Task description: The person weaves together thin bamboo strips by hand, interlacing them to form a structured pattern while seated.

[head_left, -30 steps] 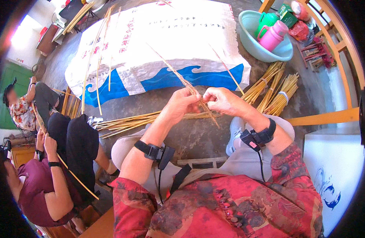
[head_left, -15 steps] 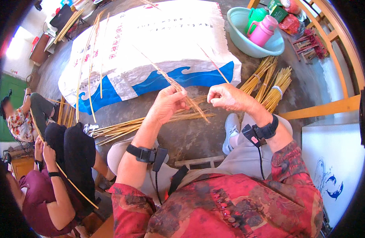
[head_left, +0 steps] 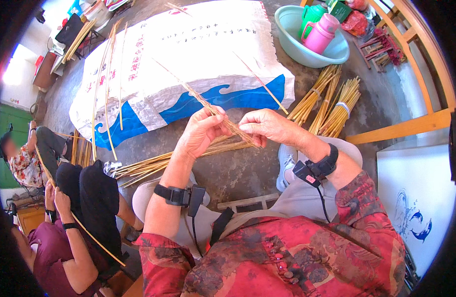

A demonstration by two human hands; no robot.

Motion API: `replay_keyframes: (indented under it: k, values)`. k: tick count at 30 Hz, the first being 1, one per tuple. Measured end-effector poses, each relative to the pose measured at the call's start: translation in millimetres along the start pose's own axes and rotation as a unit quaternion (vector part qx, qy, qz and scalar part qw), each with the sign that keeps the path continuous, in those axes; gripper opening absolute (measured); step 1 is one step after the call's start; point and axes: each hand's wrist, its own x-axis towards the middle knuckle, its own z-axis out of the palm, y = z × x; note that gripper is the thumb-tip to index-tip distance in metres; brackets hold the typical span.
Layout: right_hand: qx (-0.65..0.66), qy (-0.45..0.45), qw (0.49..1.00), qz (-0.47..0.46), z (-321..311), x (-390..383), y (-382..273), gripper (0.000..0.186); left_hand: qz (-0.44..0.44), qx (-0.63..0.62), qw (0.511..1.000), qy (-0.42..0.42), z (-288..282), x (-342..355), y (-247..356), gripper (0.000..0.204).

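My left hand [head_left: 201,132] is closed around a dry reed stalk [head_left: 191,90], gripping it near its brown, feathery head. The thin end slants away to the upper left, over the white and blue woven sheet [head_left: 213,59]. At the feathery end my right hand [head_left: 270,124] pinches the wisps with thumb and fingers, close beside my left hand. Below my hands a loose pile of yellow stalks [head_left: 153,163] lies on the floor. A single stalk [head_left: 260,83] rests on the sheet's near edge, and several long ones [head_left: 106,81] lie across its left part.
Tied stalk bundles [head_left: 341,110] lie on the right, below a turquoise basin [head_left: 291,45] holding a pink flask [head_left: 321,35] and a green one. A wooden frame [head_left: 401,129] and white box [head_left: 413,173] stand at right. Two people sit at left, one holding a long stalk [head_left: 97,240].
My right hand, apart from the reed before, has come left and down onto its feathery end. My left hand keeps its hold. The view has shifted slightly.
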Motion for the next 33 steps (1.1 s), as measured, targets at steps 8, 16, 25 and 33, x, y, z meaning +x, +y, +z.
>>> replay_keyframes:
  k: [8, 16, 25, 33]
  values:
    - [0.043, 0.000, 0.999, -0.008, 7.1, 11.5, 2.2, 0.017, -0.040, 0.015, 0.999, 0.031, 2.9, -3.8, -1.6, 0.014]
    - [0.004, 0.026, 0.999, -0.020, 9.1, 14.8, 6.2, 0.017, -0.048, 0.022, 0.998, 0.031, 7.1, -10.8, -17.7, 0.022]
    - [0.050, 0.007, 0.998, 0.025, 0.7, 14.6, -2.4, 0.016, -0.040, 0.033, 0.998, 0.025, 5.9, -11.6, -14.5, 0.014]
    - [0.118, -0.035, 0.992, 0.009, -4.0, 13.5, 3.2, 0.019, -0.020, -0.012, 1.000, 0.003, 9.1, -12.0, -11.6, 0.012]
